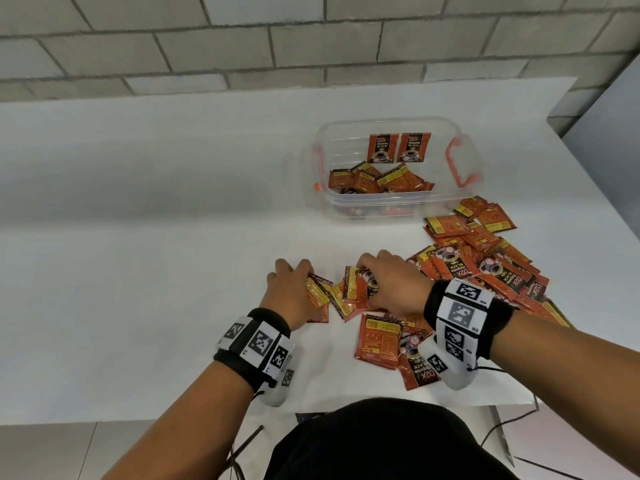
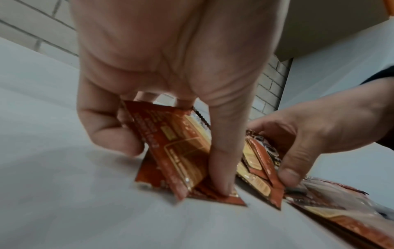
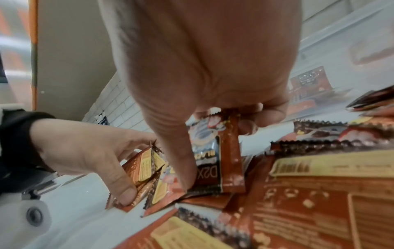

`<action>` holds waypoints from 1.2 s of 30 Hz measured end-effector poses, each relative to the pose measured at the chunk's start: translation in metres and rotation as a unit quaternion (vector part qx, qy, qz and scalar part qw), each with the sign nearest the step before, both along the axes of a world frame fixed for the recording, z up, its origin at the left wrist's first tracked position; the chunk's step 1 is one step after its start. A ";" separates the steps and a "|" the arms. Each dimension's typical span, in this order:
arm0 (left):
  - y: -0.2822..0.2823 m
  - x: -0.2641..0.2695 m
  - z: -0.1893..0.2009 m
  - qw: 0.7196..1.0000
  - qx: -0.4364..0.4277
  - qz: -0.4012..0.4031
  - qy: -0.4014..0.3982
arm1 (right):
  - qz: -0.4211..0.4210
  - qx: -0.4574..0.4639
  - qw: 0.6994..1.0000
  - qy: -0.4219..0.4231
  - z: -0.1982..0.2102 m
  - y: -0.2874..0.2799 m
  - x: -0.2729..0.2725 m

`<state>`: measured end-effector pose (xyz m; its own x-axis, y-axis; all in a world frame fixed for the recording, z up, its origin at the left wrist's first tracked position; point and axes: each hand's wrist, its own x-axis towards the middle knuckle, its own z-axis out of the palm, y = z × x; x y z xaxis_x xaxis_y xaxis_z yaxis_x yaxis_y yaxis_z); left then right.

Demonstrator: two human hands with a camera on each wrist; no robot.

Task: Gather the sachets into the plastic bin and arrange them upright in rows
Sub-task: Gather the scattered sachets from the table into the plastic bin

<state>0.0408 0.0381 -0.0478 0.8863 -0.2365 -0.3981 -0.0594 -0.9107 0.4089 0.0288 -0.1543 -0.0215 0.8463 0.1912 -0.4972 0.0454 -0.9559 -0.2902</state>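
Observation:
Red-orange coffee sachets lie scattered over the white table, mostly to the right of my hands. My left hand grips a few sachets stood on edge on the table, thumb on one side and fingers on the other. Just to its right my right hand grips another small bunch of sachets the same way. The clear plastic bin stands behind the hands; two sachets stand upright against its far wall, and several lie loose at its bottom.
The bin has orange latch handles at its ends. A grey block wall runs behind the table. Loose sachets lie under my right wrist near the table's front edge. A grey panel stands at the far right.

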 end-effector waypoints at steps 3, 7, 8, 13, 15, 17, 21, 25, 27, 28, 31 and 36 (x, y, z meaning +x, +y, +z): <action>-0.001 0.004 0.000 0.998 -0.052 0.009 0.027 | -0.022 0.051 0.998 0.025 0.003 -0.003 0.005; -0.004 0.012 0.005 0.986 -0.160 0.030 0.043 | -0.066 0.118 0.990 0.038 0.009 -0.010 0.012; -0.006 0.017 0.008 0.982 -0.182 0.032 0.041 | -0.081 0.133 0.987 0.033 0.010 -0.012 0.014; -0.011 0.046 0.032 0.953 -0.287 0.093 0.030 | -0.180 0.239 0.954 -0.008 0.023 -0.032 0.028; -0.013 0.061 0.051 0.928 -0.345 0.141 -0.004 | -0.222 0.280 0.933 -0.043 0.038 -0.043 0.039; -0.022 0.082 0.072 0.906 -0.387 0.166 -0.051 | -0.276 0.315 0.903 -0.099 0.050 -0.059 0.057; -0.061 0.137 0.094 0.918 -0.367 0.129 -0.072 | -0.344 0.312 0.871 -0.159 0.055 -0.088 0.107; -0.112 0.167 0.084 0.973 -0.226 0.048 0.008 | -0.322 0.171 0.923 -0.121 0.046 -0.093 0.137; -0.130 0.175 0.074 0.984 -0.169 0.040 0.033 | -0.289 0.122 0.945 -0.096 0.039 -0.093 0.145; -0.136 0.178 0.069 0.989 -0.139 0.036 0.040 | -0.275 0.100 0.952 -0.087 0.037 -0.092 0.146; -0.143 0.180 0.060 0.995 -0.074 0.021 0.065 | -0.247 0.049 0.965 -0.076 0.034 -0.093 0.147; -0.136 0.172 0.057 0.996 -0.085 0.015 0.036 | -0.270 0.107 0.948 -0.130 0.039 -0.098 0.133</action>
<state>0.2129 -0.0982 0.0094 0.8643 -0.2803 -0.4177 0.0018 -0.8286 0.5598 0.1615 -0.2522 0.0172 0.9381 -0.2327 -0.2566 -0.3375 -0.7803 -0.5265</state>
